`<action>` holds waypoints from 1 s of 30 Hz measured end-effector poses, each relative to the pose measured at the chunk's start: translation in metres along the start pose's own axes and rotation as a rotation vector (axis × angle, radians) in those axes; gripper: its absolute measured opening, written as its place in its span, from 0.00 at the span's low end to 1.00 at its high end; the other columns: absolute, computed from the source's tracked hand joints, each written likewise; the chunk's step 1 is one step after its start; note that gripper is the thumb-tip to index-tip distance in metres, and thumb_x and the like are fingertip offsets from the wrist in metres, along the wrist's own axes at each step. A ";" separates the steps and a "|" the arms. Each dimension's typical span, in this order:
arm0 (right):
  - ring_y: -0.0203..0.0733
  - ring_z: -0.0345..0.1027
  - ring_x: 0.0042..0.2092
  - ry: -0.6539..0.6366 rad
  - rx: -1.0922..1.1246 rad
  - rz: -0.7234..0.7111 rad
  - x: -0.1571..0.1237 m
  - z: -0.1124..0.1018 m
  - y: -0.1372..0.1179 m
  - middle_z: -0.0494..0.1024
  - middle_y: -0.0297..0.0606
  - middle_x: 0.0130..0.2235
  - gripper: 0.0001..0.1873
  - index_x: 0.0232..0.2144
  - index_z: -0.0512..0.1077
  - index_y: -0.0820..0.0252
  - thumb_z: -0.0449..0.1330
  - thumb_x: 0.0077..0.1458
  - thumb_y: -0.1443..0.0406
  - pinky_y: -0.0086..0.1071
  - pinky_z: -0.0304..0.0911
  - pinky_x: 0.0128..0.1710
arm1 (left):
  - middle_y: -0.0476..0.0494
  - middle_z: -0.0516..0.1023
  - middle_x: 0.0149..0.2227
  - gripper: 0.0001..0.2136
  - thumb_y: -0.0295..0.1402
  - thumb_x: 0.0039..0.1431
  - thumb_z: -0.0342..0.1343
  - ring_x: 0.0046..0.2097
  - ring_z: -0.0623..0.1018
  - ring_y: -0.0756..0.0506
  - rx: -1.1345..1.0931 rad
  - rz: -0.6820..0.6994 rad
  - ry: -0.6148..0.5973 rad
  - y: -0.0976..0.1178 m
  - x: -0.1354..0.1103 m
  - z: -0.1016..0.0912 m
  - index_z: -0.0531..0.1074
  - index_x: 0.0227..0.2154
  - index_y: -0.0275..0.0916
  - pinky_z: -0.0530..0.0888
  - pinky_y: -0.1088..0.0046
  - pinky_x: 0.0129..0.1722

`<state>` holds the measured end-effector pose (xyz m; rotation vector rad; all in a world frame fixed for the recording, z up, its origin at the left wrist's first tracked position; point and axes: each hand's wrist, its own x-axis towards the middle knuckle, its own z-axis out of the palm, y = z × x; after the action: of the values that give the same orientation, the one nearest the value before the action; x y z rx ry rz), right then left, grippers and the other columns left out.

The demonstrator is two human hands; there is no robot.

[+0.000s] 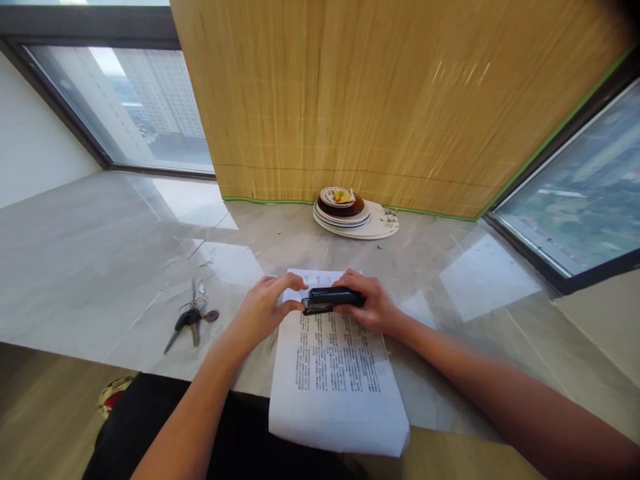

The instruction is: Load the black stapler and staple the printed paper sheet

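Observation:
A black stapler (334, 299) lies sideways above a printed sheet of paper (340, 413). My right hand (367, 300) is wrapped round its right end, with the fingers on the far side and the thumb on the near side. At the stapler's left end is my left hand (267, 303), its thumb and index finger curved apart round the nose. The thumb tip seems to touch the nose; whether the index finger does is not clear. The sheet's near end hangs over the counter edge. Whether there is more than one sheet is hard to tell.
On the grey marble counter (165, 267), keys on a ring (190, 317) lie to the left. Stacked plates (345, 217), with a small yellow packet (343, 196) on top, stand at the back. Behind them hangs a bamboo blind (375, 100), between two windows.

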<state>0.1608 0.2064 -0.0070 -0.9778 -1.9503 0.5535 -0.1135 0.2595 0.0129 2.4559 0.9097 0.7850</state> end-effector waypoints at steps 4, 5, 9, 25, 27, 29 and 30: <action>0.45 0.69 0.40 -0.039 0.059 -0.042 -0.001 0.005 -0.006 0.80 0.39 0.37 0.13 0.44 0.78 0.56 0.70 0.59 0.57 0.37 0.65 0.40 | 0.51 0.85 0.48 0.13 0.23 0.62 0.65 0.49 0.82 0.43 -0.007 0.033 -0.044 0.010 0.003 0.004 0.73 0.45 0.45 0.74 0.59 0.54; 0.45 0.69 0.40 -0.041 0.058 -0.034 -0.002 0.007 -0.007 0.80 0.39 0.37 0.14 0.44 0.78 0.56 0.70 0.59 0.57 0.37 0.65 0.40 | 0.51 0.85 0.47 0.12 0.23 0.62 0.64 0.49 0.82 0.43 0.005 0.042 -0.066 0.010 0.003 0.003 0.73 0.44 0.45 0.74 0.59 0.54; 0.45 0.72 0.40 0.017 0.079 0.048 0.001 0.008 -0.011 0.80 0.40 0.37 0.17 0.45 0.79 0.56 0.70 0.59 0.54 0.37 0.68 0.40 | 0.47 0.83 0.48 0.08 0.27 0.65 0.63 0.50 0.81 0.42 0.021 0.046 -0.018 0.010 0.005 -0.002 0.73 0.44 0.44 0.74 0.58 0.54; 0.43 0.74 0.36 -0.179 -0.051 0.361 -0.063 -0.149 0.016 0.80 0.39 0.35 0.20 0.43 0.82 0.61 0.72 0.56 0.53 0.33 0.67 0.35 | 0.34 0.58 0.74 0.27 0.48 0.72 0.52 0.75 0.53 0.22 0.346 -0.055 -0.303 0.024 -0.009 0.050 0.65 0.69 0.44 0.53 0.25 0.67; 0.43 0.74 0.37 -0.274 -0.042 0.332 -0.062 -0.142 0.015 0.80 0.40 0.36 0.21 0.45 0.82 0.62 0.71 0.57 0.52 0.33 0.67 0.36 | 0.34 0.58 0.75 0.27 0.47 0.72 0.52 0.75 0.53 0.23 0.352 -0.049 -0.283 0.019 -0.009 0.048 0.65 0.69 0.44 0.54 0.25 0.66; 0.42 0.73 0.36 -0.327 -0.008 0.308 -0.058 -0.133 0.011 0.80 0.40 0.36 0.22 0.46 0.82 0.62 0.70 0.58 0.52 0.32 0.67 0.36 | 0.34 0.57 0.75 0.26 0.47 0.73 0.51 0.75 0.53 0.23 0.361 -0.035 -0.270 0.017 -0.010 0.048 0.65 0.68 0.44 0.54 0.25 0.66; 0.41 0.73 0.36 -0.344 0.018 0.293 -0.055 -0.129 0.009 0.80 0.40 0.36 0.22 0.46 0.82 0.62 0.70 0.58 0.51 0.32 0.67 0.36 | 0.34 0.57 0.75 0.26 0.47 0.73 0.51 0.75 0.53 0.23 0.368 -0.029 -0.269 0.016 -0.011 0.048 0.65 0.68 0.44 0.54 0.25 0.66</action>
<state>0.2920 0.1684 0.0276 -1.2312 -2.1060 0.9556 -0.0829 0.2329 -0.0191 2.7644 1.0575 0.2805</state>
